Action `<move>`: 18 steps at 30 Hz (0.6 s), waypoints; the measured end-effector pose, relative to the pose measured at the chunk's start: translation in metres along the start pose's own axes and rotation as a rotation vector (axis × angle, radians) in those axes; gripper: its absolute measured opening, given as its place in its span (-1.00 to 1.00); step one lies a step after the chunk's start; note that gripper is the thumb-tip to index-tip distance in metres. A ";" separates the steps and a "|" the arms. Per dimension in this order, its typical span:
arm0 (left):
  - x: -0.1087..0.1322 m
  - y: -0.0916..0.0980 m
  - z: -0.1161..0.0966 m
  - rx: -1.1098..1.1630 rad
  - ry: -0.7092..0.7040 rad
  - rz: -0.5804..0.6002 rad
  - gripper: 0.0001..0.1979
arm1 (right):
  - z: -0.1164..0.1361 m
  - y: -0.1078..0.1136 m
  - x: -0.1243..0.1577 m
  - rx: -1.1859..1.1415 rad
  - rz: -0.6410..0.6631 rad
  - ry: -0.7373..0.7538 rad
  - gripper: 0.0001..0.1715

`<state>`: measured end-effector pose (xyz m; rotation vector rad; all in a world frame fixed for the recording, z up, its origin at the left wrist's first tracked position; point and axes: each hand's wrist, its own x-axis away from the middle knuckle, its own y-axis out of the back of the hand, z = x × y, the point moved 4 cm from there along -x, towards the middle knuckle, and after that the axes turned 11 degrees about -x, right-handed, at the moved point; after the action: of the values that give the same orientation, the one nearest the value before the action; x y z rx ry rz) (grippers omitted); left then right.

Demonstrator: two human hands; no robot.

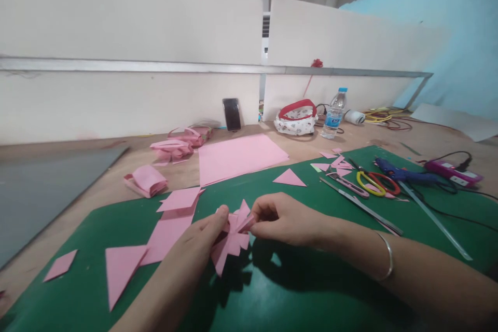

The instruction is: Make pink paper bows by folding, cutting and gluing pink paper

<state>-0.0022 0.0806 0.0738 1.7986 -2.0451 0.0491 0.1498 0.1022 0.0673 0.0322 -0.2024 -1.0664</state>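
Note:
A pink paper flower [232, 236] with pointed, cut petals is held above the green mat [311, 290]. My left hand [210, 231] grips its left side, the thumb lying on top. At its right edge, my right hand [278, 218] pinches one petal between thumb and fingers. Folded pink paper triangles lie close by, one [124, 270] to the left and another [290, 177] beyond my right hand. Pink paper pieces [171, 233] rest on the mat just left of the flower.
Scissors [371, 184], a steel ruler [365, 207], a craft knife [348, 185] and a blue glue gun [404, 172] lie on the right. Pink sheets [241, 158], a phone [232, 114], a pouch [296, 119] and a water bottle [334, 114] are at the back.

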 end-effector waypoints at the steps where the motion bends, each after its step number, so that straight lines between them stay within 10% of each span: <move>1: -0.001 0.000 0.001 0.000 0.012 0.011 -0.62 | 0.001 0.002 0.000 -0.011 -0.005 0.002 -0.96; 18: 0.001 -0.004 0.004 -0.095 -0.060 0.200 -0.59 | 0.018 0.015 0.001 0.074 -0.008 0.082 -0.90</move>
<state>0.0003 0.0777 0.0693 1.5518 -2.2245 -0.0449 0.1600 0.1101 0.0868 0.1434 -0.1680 -1.0629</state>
